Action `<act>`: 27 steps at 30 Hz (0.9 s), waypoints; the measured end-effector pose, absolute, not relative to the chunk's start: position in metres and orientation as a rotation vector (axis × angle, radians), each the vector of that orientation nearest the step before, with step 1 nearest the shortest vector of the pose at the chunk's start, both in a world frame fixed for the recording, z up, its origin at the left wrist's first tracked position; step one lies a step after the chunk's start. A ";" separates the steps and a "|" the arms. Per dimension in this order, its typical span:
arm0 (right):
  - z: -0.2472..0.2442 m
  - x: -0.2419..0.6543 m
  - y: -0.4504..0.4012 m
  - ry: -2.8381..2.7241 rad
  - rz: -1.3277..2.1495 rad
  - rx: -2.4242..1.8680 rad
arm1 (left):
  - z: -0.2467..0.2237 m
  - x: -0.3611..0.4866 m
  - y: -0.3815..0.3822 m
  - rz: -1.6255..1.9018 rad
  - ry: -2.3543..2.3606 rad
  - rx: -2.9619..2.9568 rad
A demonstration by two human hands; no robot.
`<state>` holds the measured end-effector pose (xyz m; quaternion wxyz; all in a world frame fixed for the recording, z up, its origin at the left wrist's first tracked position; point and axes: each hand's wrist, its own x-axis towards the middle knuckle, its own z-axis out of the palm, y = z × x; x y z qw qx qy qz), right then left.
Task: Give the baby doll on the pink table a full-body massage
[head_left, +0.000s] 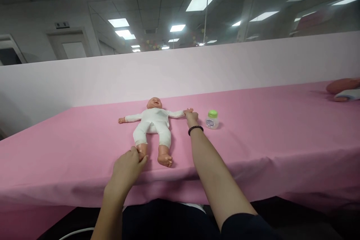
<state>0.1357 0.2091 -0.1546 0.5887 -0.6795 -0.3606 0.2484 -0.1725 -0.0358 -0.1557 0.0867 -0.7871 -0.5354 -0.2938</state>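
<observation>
On pink cloth, fingers hold a doll by two limbs.

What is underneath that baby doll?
The doll lies face up on a pink cloth, which shows between its legs and around it. The spot directly beneath its body is covered, so I can't tell if anything else is there.

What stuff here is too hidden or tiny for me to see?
- One foot of the doll: head view, partly hidden by the left hand.
- Most fingertips of the right hand: head view, hidden by the hand itself.
- Words on the green-capped bottle: head view, print too small.
- The rest of the tan-and-white thing: head view, cut off by the right edge.
</observation>
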 end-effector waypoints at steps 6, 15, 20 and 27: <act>-0.137 0.113 0.202 -0.819 0.568 -1.494 | -0.093 -0.181 -0.034 -0.911 -2.006 -2.100; -0.125 0.061 0.176 -1.748 -0.001 -1.130 | -0.071 -0.132 0.064 -0.879 -1.984 -2.283; -0.126 0.052 0.173 -1.863 0.021 -1.114 | -0.076 -0.147 0.037 -0.946 -1.955 -2.314; -0.136 0.093 0.203 -0.868 0.390 -1.375 | -0.104 -0.220 -0.041 -0.692 -2.388 -2.337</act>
